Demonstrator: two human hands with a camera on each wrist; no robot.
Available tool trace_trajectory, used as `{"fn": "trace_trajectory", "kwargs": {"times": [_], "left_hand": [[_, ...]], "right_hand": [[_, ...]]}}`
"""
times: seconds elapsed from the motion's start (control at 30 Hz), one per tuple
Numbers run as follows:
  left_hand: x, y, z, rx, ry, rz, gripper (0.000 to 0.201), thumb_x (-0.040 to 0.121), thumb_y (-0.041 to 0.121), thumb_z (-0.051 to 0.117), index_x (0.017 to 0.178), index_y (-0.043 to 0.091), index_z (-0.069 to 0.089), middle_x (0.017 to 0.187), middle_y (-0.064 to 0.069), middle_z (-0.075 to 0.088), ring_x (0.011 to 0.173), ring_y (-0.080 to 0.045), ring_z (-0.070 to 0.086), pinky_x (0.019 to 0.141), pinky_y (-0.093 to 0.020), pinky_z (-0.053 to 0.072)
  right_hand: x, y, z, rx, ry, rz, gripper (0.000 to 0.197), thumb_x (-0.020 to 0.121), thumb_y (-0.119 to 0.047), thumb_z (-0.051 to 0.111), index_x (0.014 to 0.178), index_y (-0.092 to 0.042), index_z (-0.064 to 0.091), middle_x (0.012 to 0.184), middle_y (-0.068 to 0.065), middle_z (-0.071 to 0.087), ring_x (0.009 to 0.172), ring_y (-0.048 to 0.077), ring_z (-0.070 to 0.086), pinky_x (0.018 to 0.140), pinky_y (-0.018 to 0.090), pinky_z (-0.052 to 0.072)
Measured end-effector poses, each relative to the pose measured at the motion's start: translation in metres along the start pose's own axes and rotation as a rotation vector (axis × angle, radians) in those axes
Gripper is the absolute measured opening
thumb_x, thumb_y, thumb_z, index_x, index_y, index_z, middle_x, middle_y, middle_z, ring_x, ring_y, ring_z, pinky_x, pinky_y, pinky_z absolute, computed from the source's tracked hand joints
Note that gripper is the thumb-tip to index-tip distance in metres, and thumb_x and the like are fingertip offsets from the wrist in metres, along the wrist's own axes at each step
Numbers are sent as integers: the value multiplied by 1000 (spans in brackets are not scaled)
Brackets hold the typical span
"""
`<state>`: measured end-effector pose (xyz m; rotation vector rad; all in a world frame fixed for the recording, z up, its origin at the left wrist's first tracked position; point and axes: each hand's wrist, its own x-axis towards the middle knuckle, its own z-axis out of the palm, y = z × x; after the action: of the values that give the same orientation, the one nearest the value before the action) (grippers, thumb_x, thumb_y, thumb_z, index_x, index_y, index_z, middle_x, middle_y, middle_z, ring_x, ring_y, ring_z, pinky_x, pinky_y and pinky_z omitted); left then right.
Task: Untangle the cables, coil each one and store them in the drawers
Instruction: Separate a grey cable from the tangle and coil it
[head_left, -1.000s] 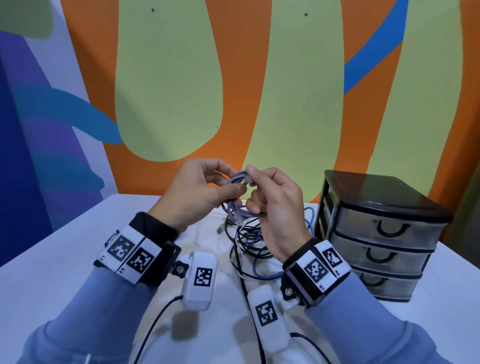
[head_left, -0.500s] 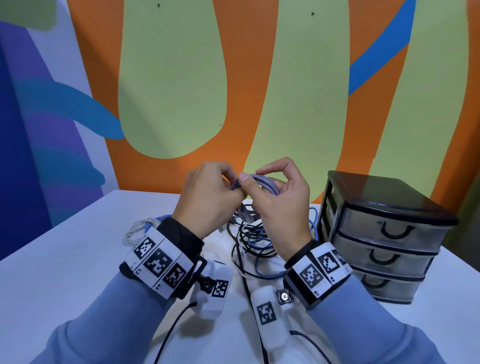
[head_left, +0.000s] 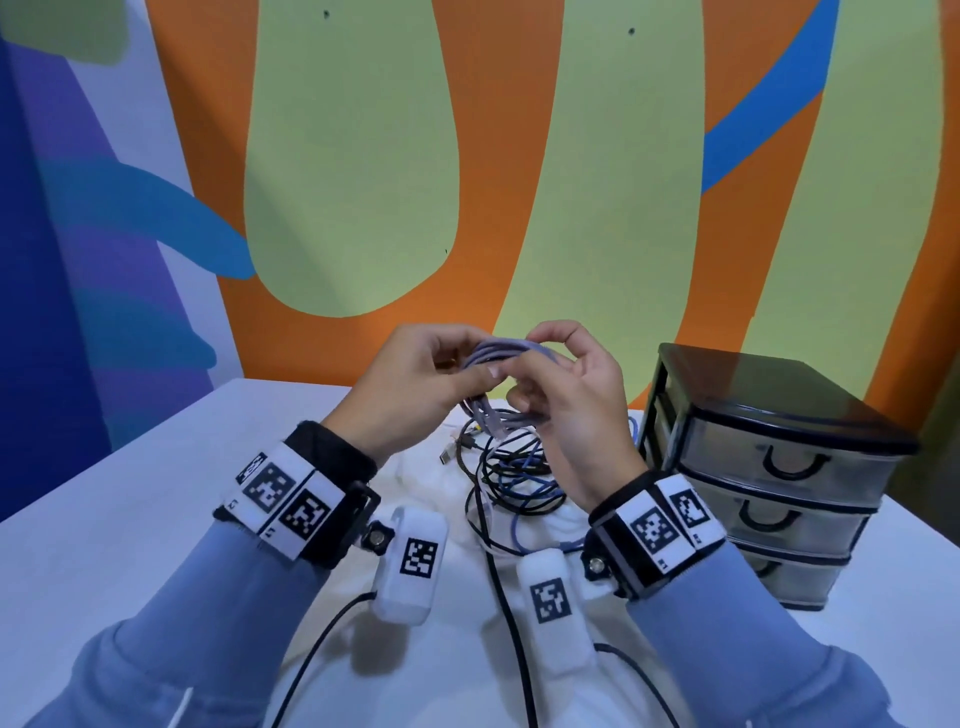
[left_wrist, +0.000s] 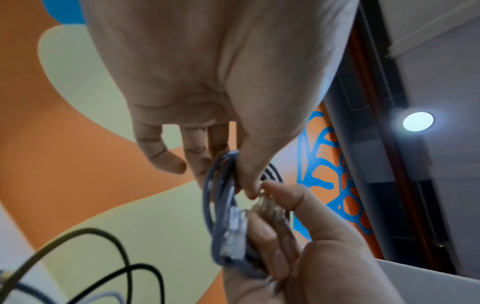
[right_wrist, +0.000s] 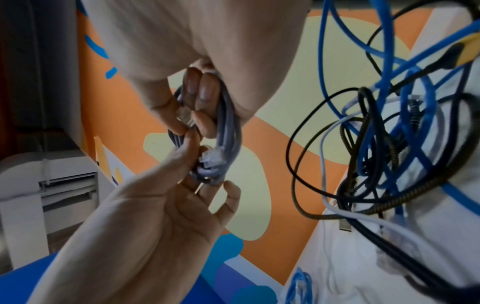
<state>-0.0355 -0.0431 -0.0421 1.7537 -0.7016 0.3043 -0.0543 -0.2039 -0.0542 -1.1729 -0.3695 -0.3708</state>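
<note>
A grey network cable (head_left: 506, 349), wound into a small coil with clear plugs, hangs between my two hands above the table. My left hand (head_left: 467, 366) pinches the coil's left side with thumb and fingers; the left wrist view shows the thumb pressed on the grey cable (left_wrist: 221, 205). My right hand (head_left: 535, 376) curls round the coil's right side and grips it, its fingers (right_wrist: 200, 98) holding one clear plug (right_wrist: 185, 116). Under the hands lies a tangle of black, blue and white cables (head_left: 511, 473). The black three-drawer unit (head_left: 774, 462) stands at the right, all drawers closed.
The white table (head_left: 130, 519) runs left of my arms. In the right wrist view the tangle (right_wrist: 384, 144) lies close to my right hand, and a small blue coiled cable (right_wrist: 298, 288) lies apart on the table. A painted wall stands just behind the table.
Both hands kept hold of the grey coil and lifted it a little. The right hand's fingers moved up over the coil's top, and the left wrist turned.
</note>
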Motion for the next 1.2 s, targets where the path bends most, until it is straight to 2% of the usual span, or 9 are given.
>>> {"fn": "trace_trajectory", "kwargs": {"times": [0.07, 0.13, 0.3, 0.4, 0.5, 0.57, 0.73, 0.97, 1.2], "left_hand": [[2, -2, 1, 68, 28, -29, 7, 95, 7, 76, 96, 12, 80, 88, -27, 72, 73, -27, 67, 78, -47, 58], [2, -3, 3, 167, 93, -48, 5, 92, 17, 77, 88, 18, 80, 78, -16, 75, 73, -30, 72, 79, -52, 59], [0, -4, 15, 514, 324, -15, 21, 96, 26, 71, 76, 23, 72, 64, 1, 69, 67, -22, 66, 62, -35, 50], [5, -8, 13, 199, 254, -90, 10, 99, 18, 71, 89, 18, 71, 70, 3, 73, 68, -19, 69, 72, -37, 54], [5, -1, 3, -384, 58, -258, 5, 98, 14, 68, 97, 9, 67, 81, -2, 66, 72, -15, 59, 77, -35, 50], [3, 3, 1, -587, -12, -295, 18, 94, 21, 66, 103, 5, 67, 86, -5, 64, 74, -15, 57, 78, -35, 51], [3, 3, -1, -409, 89, -172, 26, 91, 24, 70, 110, 6, 71, 89, -5, 69, 79, -14, 61, 70, -26, 56], [0, 2, -10, -241, 101, -188, 36, 84, 15, 81, 117, 4, 72, 91, -17, 73, 84, -26, 65, 83, -40, 54], [0, -2, -7, -105, 83, -109, 20, 87, 16, 83, 107, 15, 79, 97, -31, 74, 78, -23, 65, 67, -28, 51]], "right_hand": [[-2, 2, 0, -121, 28, -49, 29, 87, 15, 64, 93, -12, 55, 73, 15, 64, 49, 17, 39, 49, 28, 35], [-3, 4, 0, -246, 42, -105, 26, 88, 10, 69, 95, -12, 56, 67, 7, 67, 47, 14, 43, 49, 26, 38], [-2, 7, 2, -239, 39, -65, 13, 94, -2, 66, 105, -6, 59, 63, 2, 60, 52, 22, 42, 62, 43, 42], [2, 9, 1, -93, 82, 4, 10, 99, -8, 65, 105, -6, 57, 52, -12, 46, 49, 12, 36, 66, 39, 39], [5, 11, 1, 180, 39, 180, 5, 103, -13, 60, 106, -10, 57, 59, -5, 34, 53, 12, 29, 66, 32, 37], [5, 9, 2, 268, -38, 276, 11, 106, -17, 54, 107, -7, 59, 62, -2, 31, 54, 13, 28, 64, 29, 41], [8, 7, -1, 265, -43, 237, 27, 107, -26, 54, 114, -4, 67, 71, 2, 16, 56, 13, 24, 62, 26, 41], [8, 17, -5, 181, -46, 199, 42, 105, -28, 61, 126, 8, 62, 66, 2, 35, 56, 14, 35, 63, 27, 47], [7, 16, -9, -48, -90, 162, 29, 94, -21, 77, 118, -8, 69, 75, 6, 60, 60, 19, 51, 77, 45, 44]]}}
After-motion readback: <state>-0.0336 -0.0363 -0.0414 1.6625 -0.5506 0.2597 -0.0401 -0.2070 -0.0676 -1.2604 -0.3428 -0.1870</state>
